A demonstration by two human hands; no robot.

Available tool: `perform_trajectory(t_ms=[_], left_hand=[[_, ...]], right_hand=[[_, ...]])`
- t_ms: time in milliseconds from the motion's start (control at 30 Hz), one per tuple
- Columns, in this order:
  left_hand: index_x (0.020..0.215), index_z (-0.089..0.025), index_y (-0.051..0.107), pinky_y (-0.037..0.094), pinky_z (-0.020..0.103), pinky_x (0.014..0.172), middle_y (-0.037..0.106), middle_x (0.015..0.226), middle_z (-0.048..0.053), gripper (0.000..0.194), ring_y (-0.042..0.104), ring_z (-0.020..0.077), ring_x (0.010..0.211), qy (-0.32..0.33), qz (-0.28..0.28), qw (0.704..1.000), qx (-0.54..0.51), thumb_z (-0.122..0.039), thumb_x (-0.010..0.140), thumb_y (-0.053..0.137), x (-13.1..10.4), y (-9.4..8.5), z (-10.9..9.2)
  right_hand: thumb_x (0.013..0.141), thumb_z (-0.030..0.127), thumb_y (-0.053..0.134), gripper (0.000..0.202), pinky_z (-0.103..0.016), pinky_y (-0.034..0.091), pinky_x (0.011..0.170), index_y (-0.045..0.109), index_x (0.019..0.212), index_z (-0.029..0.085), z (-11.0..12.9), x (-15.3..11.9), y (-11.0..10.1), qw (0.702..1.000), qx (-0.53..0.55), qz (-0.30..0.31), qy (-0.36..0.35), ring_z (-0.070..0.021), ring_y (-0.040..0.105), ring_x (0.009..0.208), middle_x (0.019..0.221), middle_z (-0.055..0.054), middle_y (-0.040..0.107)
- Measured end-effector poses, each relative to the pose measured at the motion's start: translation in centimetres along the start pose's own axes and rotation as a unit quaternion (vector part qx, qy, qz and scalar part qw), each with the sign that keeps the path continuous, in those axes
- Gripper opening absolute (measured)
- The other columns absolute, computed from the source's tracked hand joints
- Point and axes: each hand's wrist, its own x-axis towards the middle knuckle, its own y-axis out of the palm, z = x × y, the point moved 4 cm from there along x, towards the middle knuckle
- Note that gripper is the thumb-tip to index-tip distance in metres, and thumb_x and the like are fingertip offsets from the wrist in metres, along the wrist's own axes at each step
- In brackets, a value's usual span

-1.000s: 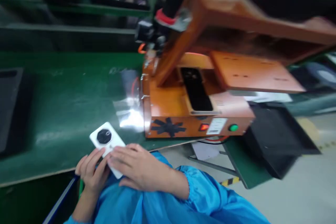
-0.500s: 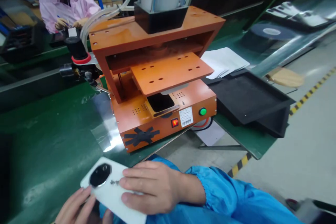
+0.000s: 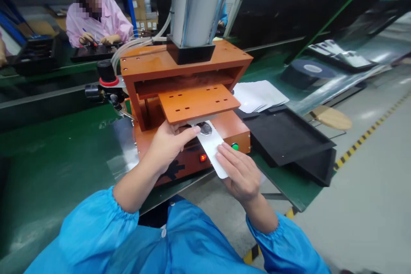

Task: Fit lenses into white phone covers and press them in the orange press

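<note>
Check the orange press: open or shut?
Open: its flat plate hangs above the base, with the left hand at the plate's front edge.

White phone (image 3: pixel 212 147) with black camera disc (image 3: pixel 204 128), orange press (image 3: pixel 199 103) with green button (image 3: pixel 235 147) and red-lit switch (image 3: pixel 203 158), green table (image 3: pixel 61 158), blue sleeves (image 3: pixel 96 218), black trays (image 3: pixel 285 132), yellow-and-black striped floor tape (image 3: pixel 369 134)
</note>
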Motion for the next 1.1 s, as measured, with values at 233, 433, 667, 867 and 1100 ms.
perform_trajectory(t_ms=[233,433,667,867,1100], left_hand=[[0.079,-0.019,0.061,0.029,0.020,0.046,0.061,0.072,-0.001,0.023,0.047,0.0098,0.059,-0.034,-0.143,0.978,-0.146,-0.025,0.063,0.077,2.0,1.0,1.3],[0.077,-0.019,0.063,0.028,0.020,0.040,0.058,0.067,-0.001,0.019,0.047,0.0100,0.052,-0.102,-0.144,0.970,-0.165,-0.030,0.073,0.077,-0.2,1.4,2.4],[0.093,-0.019,0.069,0.046,0.025,0.061,0.068,0.079,0.003,0.033,0.063,0.0153,0.069,-0.117,-0.001,0.987,0.110,-0.051,0.100,0.064,-14.1,-2.1,4.1],[0.091,-0.021,0.071,0.050,0.027,0.062,0.070,0.079,0.002,0.034,0.065,0.0170,0.067,-0.103,-0.021,0.969,0.226,-0.047,0.106,0.056,-19.1,-4.9,6.6],[0.089,-0.021,0.068,0.053,0.029,0.070,0.071,0.085,0.004,0.032,0.069,0.0197,0.080,-0.086,-0.004,0.956,0.282,-0.043,0.107,0.053,-20.5,-5.2,8.3]], right_hand=[[0.097,0.004,0.051,0.056,-0.043,0.066,0.096,0.062,0.149,0.021,-1.4,0.0,0.2,1.000,0.007,-0.004,0.011,-0.0304,0.074,0.128,0.127,-0.017,0.080],[0.099,0.006,0.044,0.057,-0.045,0.067,0.090,0.062,0.150,0.026,-3.2,1.8,3.3,1.000,0.001,0.000,0.007,-0.0310,0.076,0.124,0.133,-0.016,0.078],[0.102,0.011,0.048,0.041,-0.047,0.067,0.099,0.074,0.133,0.016,-4.9,5.8,7.2,0.995,0.049,0.082,-0.018,-0.0295,0.075,0.124,0.130,-0.014,0.079],[0.097,0.006,0.044,0.056,-0.053,0.060,0.115,0.067,0.145,0.023,-4.4,7.2,7.8,0.958,0.102,0.268,0.009,-0.0282,0.067,0.137,0.148,-0.009,0.070],[0.100,0.009,0.041,0.054,-0.057,0.059,0.113,0.066,0.146,0.022,-3.3,7.2,7.1,0.958,0.067,0.275,0.042,-0.0322,0.067,0.137,0.148,-0.011,0.069]])
